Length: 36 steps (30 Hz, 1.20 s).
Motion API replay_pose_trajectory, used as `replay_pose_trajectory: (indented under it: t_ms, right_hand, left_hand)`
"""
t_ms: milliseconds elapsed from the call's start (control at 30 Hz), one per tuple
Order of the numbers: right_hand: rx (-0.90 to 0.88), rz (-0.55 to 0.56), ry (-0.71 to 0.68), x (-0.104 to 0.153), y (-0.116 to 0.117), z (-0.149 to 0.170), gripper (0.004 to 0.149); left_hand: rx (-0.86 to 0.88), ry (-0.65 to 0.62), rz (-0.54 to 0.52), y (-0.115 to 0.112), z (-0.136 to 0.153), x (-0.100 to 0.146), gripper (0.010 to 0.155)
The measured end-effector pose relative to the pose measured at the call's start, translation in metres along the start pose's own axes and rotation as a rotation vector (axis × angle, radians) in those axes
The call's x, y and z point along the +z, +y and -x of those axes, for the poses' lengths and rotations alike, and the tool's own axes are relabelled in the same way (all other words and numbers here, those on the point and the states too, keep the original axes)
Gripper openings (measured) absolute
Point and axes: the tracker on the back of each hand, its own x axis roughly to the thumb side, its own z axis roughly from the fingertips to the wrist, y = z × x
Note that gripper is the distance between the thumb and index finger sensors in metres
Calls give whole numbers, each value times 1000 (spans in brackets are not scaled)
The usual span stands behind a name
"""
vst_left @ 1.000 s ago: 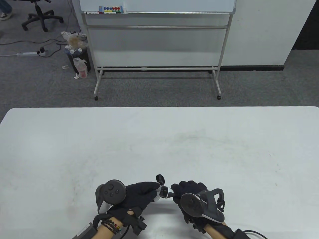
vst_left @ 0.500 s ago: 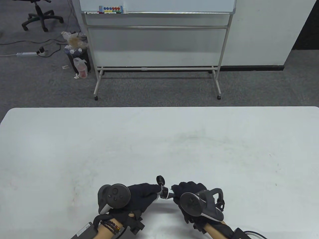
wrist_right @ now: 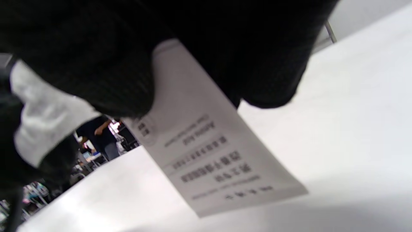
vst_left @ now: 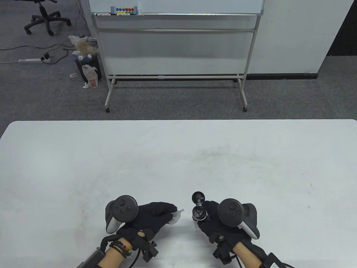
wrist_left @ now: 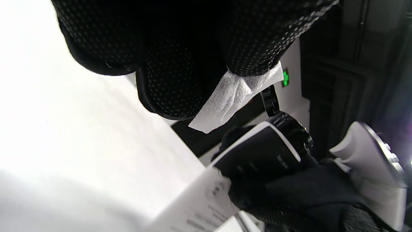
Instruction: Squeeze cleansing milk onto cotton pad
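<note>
Over the white table's (vst_left: 178, 156) near edge, left hand (vst_left: 150, 216) is pinching the cotton pad (vst_left: 176, 216) while right hand (vst_left: 216, 223) is gripping the cleansing milk tube (vst_left: 198, 212), flip cap (vst_left: 197, 197) open, presumably for dispensing.

Both hands wear black knit gloves with a fine dotted texture, and each carries a tracker strapped on its back: the left hand (vst_left: 152, 217) has a dark round face with small buttons over a pale grey handle, the right hand (vst_left: 214, 223) a matching grey-and-white one. The left wrist shows bare skin and 2 dark beaded bracelets with a few coloured beads. Black straps, clips and cables run back along both forearms.
</note>
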Motion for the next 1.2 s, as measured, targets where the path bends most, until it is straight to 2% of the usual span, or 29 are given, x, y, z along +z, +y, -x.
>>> replay_pose_trajectory:
  t_ms: [133,233,300,467,600,667,767,933,1100,1200]
  right_hand:
    - [-201,-2,-19,0,-1,3,74]
    - [-211,-11,-49,0,-2,2,94]
    - [-199,-2,-74,2,-2,1,100]
    - [-224,-10,-121,3,0,-2,94]
    - [-258,100,-139,6,0,-2,80]
    - [-261,152,-140,7,-2,-1,72]
    - [-312,161,-139,7,-3,-1,66]
    - [-411,119,-107,4,0,5,58]
    - [-383,86,-68,2,5,9,60]
    - [-340,72,-60,1,10,10,61]
  left_hand:
    - [57,39,48,0,12,-3,37]
    - [85,66,99,-2,19,-5,37]
    - [47,79,106,-3,22,-6,37]
    - [52,90,138,-7,23,-7,38]
    - [17,115,147,-9,22,-8,39]
    - [2,127,209,-12,22,-9,41]
    - [-23,130,276,-19,23,-11,42]
    - [-42,135,433,-34,27,-13,41]
    - [-277,170,423,-39,28,-13,38]
    - [-319,229,386,-40,31,-12,39]
